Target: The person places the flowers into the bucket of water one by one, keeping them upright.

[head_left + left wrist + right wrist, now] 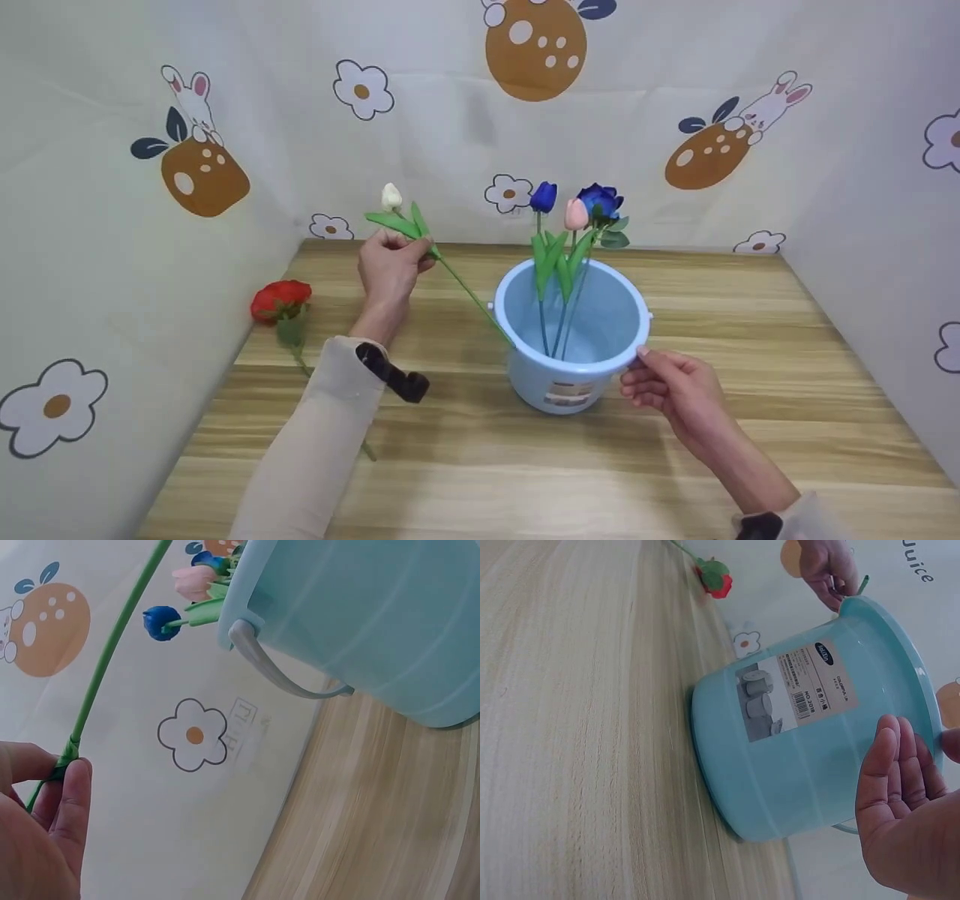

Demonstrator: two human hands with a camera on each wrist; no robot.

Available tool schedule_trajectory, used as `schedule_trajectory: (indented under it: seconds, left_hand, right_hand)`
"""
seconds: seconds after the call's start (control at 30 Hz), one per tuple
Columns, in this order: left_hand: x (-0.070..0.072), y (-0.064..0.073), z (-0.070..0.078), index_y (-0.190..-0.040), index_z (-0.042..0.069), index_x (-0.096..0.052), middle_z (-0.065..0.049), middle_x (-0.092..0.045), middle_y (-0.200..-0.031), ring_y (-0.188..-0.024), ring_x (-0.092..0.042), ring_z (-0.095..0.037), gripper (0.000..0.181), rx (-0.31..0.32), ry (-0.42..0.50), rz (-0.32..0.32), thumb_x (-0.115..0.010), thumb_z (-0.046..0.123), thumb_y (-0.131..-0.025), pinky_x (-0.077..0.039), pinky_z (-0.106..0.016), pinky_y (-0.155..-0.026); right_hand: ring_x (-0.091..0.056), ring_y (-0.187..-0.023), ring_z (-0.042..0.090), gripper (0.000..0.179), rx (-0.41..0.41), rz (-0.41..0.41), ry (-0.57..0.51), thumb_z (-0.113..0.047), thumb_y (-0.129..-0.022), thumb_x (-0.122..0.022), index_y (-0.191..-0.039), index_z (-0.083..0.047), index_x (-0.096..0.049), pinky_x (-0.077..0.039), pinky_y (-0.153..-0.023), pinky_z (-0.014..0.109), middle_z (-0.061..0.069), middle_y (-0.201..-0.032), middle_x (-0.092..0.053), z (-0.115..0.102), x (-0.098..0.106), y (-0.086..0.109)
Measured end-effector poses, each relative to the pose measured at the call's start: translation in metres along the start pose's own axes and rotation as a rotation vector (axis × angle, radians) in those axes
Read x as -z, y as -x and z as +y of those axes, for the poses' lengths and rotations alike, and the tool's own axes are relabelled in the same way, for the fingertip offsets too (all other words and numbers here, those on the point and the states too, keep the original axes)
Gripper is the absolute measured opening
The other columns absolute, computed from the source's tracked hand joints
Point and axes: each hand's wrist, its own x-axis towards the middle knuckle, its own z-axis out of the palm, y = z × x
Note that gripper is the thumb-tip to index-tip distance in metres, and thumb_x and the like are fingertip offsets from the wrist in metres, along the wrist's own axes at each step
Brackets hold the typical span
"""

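A pale backdrop [435, 150] printed with rabbits, fruit and flowers fills the top of the frame, and below it spreads the wood-grain tabletop [750, 322]. Left of centre, here's the left hand [391, 270], thumb and fingers pinching the green stem of a white tulip [391, 197] just below its leaves! The bloom tips toward the upper left, the stem slants down rightward, and its lower end meets the near-left rim in the head view; whether it touches, I cannot tell. Over to the lower right, the right hand [679, 386] holds the blue bucket [525, 375] by its rim, thumb on top, fingers along the outside wall. The bucket stands upright, right of centre, a label [799, 694] on its side. Inside it, three stems lean: a blue tulip [544, 196], a pink tulip [576, 214] and a fuller blue flower [602, 201] at the right. And out at the left edge of the table lies a red flower [281, 301], its stem passing beneath the left forearm.
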Motion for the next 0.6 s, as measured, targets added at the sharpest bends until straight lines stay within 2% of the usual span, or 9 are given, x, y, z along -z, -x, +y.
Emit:
schedule_trajectory:
  seconds: [0.33, 0.6]
  left_hand:
    - [-0.01, 0.001, 0.001, -0.08, 0.007, -0.05, -0.007, -0.06, -0.089, -0.07, -0.072, -0.011, 0.031, -0.019, 0.019, 0.01, -0.077, -0.004, -0.09, -0.065, -0.027, -0.072]
    - [-0.019, 0.006, 0.0, -0.079, 0.008, -0.05, -0.006, -0.06, -0.085, -0.073, -0.071, -0.012, 0.032, -0.08, 0.049, 0.027, -0.078, -0.004, -0.089, -0.065, -0.027, -0.07]
  right_hand:
    - [-0.074, -0.071, 0.014, 0.029, -0.005, 0.02, 0.0, -0.015, -0.109, -0.058, -0.087, -0.01, -0.078, -0.062, -0.067, 0.026, 0.004, -0.078, -0.077, 0.0, -0.001, -0.001]
    - [-0.074, -0.071, 0.015, 0.029, -0.008, 0.021, -0.003, -0.015, -0.109, -0.058, -0.089, -0.01, -0.078, -0.062, -0.067, 0.026, 0.005, -0.078, -0.077, 0.001, 0.0, -0.001]
